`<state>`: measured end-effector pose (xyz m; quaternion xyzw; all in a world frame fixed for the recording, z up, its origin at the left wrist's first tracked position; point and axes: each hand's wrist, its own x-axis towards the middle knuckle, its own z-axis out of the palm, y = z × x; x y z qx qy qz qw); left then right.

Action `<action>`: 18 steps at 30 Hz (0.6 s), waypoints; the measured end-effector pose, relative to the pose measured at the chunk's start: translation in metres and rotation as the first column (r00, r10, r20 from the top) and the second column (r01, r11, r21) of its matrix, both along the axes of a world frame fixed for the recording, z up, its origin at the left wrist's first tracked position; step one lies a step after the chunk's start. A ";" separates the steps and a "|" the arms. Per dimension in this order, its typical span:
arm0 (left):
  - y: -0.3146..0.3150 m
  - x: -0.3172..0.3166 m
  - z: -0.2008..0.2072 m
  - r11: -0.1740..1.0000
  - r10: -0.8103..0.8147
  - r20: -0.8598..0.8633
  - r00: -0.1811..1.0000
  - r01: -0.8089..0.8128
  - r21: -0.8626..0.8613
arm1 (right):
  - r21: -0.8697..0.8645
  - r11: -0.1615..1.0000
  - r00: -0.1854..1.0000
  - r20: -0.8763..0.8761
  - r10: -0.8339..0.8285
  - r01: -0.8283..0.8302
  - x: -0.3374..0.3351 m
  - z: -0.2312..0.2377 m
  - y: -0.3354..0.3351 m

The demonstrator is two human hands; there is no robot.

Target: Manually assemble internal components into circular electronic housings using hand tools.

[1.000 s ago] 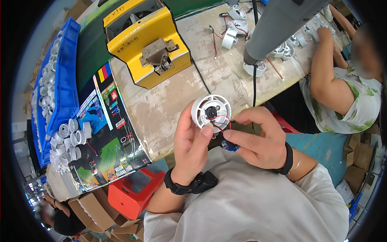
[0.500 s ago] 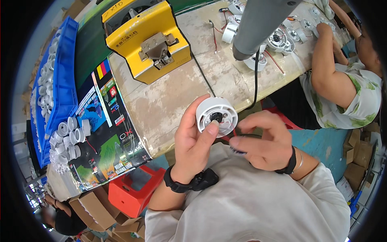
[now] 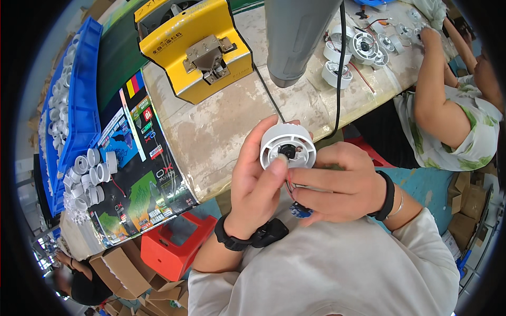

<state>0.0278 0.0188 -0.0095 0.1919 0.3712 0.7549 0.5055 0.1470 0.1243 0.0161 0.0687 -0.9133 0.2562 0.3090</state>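
My left hand [image 3: 258,181] grips a round white plastic housing [image 3: 270,141] in front of my chest, its thumb pressed on the rim beside the black motor [image 3: 287,152] in the middle. Thin red and dark wires [image 3: 289,184] hang from the housing. The fingers of my right hand [image 3: 340,184] are closed on these wires just below it. A small blue circuit board [image 3: 300,210] dangles at the wire ends, under the right fingers.
A yellow machine [image 3: 203,63] stands on the table, with a grey cylindrical tool [image 3: 295,42] hanging to its right. Similar white housings [image 3: 363,46] lie farther right near a co-worker [image 3: 453,105]. White rings [image 3: 89,176] lie beside a blue bin [image 3: 79,121]. A red stool [image 3: 171,253] is below.
My right hand has closed in on the wires under the housing, and the blue board shows more fully. The grey tool has shifted left in view.
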 end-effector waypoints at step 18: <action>0.002 0.001 0.000 0.996 0.060 -0.096 0.994 -0.067 -0.063 | 0.140 0.945 0.950 0.056 -0.306 0.296 -0.014 -0.004 0.004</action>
